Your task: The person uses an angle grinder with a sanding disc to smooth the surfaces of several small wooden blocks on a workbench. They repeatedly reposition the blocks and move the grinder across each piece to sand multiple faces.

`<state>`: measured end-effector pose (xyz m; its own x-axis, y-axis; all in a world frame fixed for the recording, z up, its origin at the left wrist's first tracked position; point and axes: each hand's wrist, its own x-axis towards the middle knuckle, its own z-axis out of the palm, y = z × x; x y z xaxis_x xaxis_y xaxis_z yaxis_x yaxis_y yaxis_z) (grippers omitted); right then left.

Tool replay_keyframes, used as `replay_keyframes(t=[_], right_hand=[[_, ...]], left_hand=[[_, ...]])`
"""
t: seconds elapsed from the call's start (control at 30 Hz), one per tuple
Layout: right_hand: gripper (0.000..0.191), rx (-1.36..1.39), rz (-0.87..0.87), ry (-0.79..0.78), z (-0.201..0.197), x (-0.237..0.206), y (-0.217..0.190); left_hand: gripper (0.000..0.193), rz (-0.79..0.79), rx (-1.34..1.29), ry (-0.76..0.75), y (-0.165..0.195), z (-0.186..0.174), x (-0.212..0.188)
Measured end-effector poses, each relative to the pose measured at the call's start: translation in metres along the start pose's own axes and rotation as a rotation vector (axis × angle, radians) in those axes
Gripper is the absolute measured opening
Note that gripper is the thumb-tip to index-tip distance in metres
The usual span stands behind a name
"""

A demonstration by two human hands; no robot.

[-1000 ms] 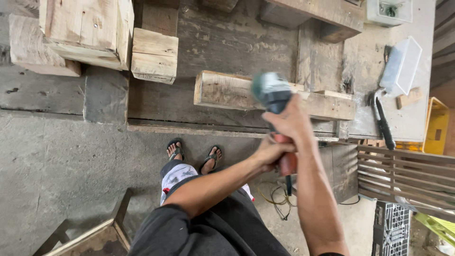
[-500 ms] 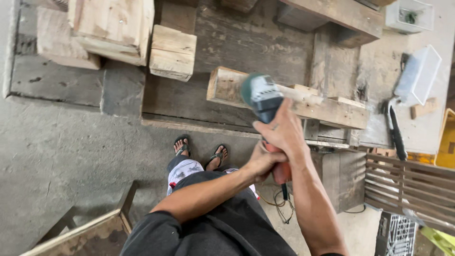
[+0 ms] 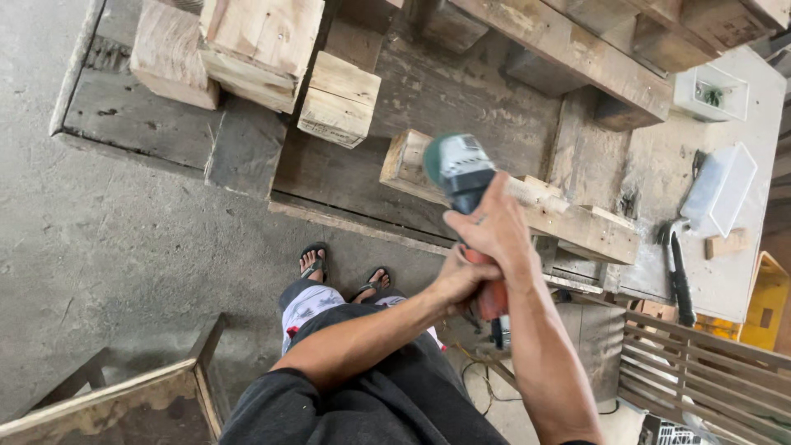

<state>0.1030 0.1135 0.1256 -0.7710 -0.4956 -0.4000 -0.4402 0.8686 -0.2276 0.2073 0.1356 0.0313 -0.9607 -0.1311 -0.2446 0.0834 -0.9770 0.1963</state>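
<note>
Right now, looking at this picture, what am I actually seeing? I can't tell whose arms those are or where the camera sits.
The camera is worn on a person's head and looks straight down, so the arms are their own. Both bare hands hold a power tool with a green head and a red handle: the right hand wraps the body, and the left hand takes a grip on the handle. The tool points at a wooden beam lying on a worn wooden pallet. Loose wood blocks lie there too. Below are the person's sandalled feet on a concrete floor.
</note>
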Motion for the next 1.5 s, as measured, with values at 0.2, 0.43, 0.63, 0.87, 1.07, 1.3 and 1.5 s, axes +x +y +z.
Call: replay_keyframes(t=[0.2, 0.43, 0.63, 0.87, 1.07, 1.3, 1.5], right_hand=[[0.097, 0.017, -0.001, 0.002, 0.000, -0.010, 0.017], [0.092, 0.061, 0.112, 0.002, 0.004, -0.032, 0.006], [0.089, 0.073, -0.131, 0.039, 0.023, -0.036, -0.006], [0.087, -0.008, 0.025, 0.057, 0.004, -0.052, 0.003], [0.088, 0.149, -0.103, 0.008, 0.017, -0.042, -0.013], [0.084, 0.067, 0.039, -0.013, 0.003, -0.050, -0.010], [0.084, 0.077, -0.175, 0.075, 0.028, -0.047, 0.001]], left_hand=[[0.052, -0.064, 0.061, 0.102, -0.019, 0.002, -0.007], [0.052, -0.078, 0.047, 0.046, -0.020, -0.003, -0.026], [0.054, 0.056, 0.035, 0.055, -0.008, -0.009, -0.044], [0.055, -0.128, 0.026, 0.052, -0.018, 0.006, -0.046], [0.052, -0.039, 0.115, 0.108, 0.001, -0.003, -0.050], [0.057, -0.062, 0.056, 0.065, -0.008, 0.003, -0.051], [0.058, -0.009, 0.023, 0.069, -0.018, -0.015, -0.055]])
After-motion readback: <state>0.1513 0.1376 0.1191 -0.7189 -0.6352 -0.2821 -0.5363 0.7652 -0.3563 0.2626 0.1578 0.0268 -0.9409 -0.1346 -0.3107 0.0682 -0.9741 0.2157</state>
